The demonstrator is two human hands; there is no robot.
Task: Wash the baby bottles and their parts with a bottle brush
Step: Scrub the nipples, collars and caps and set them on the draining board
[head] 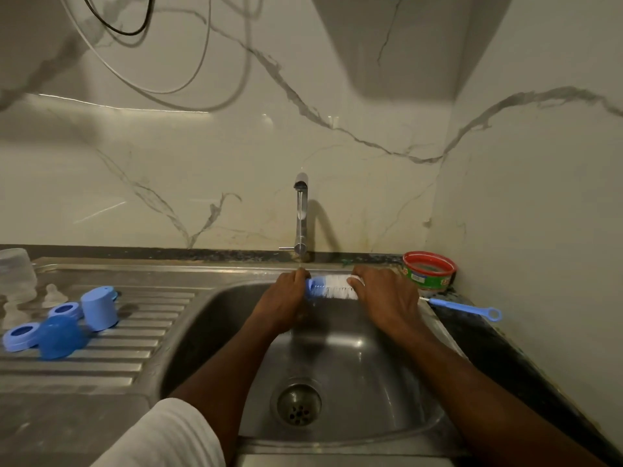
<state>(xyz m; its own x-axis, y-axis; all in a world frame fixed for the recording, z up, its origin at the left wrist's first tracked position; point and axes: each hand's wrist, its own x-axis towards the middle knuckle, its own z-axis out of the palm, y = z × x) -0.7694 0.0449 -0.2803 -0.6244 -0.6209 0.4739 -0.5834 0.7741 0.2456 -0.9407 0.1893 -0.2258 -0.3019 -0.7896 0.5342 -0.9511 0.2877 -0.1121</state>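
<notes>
Item 1, nearest me: a white sleeve [175, 436] on the left arm, at the lower edge.

Item 2: steel sink [397, 392], basin holding only the round drain strainer [299, 403] at its bottom and some wet sheen.

Item 3: ribbed drainboard [135, 352] to the left, carrying a dark blue dome cap [60, 337], two light blue screw rings [21, 336] [65, 311], a light blue cup-shaped cover [99, 308] standing mouth down, and two clear teats [54, 294]. A clear bottle [17, 274] stands at the far left edge; I cannot tell from here whether it holds anything.

Item 4: over the far side of the basin, my left hand [290, 291] grips the blue end of the bottle brush [332, 288], fingers curled round it. My right hand [384, 294] lies over the white bristle end, fingers curled on it. The brush lies level between both hands, under the thin stream from the tap [301, 214].

Item 5: on the dark desk [478, 345] right of the sink, a thin blue teat brush [465, 306] with a ring end.

Item 6: far right corner, a round red-rimmed tub [428, 271], open, contents pale and unclear.
</notes>
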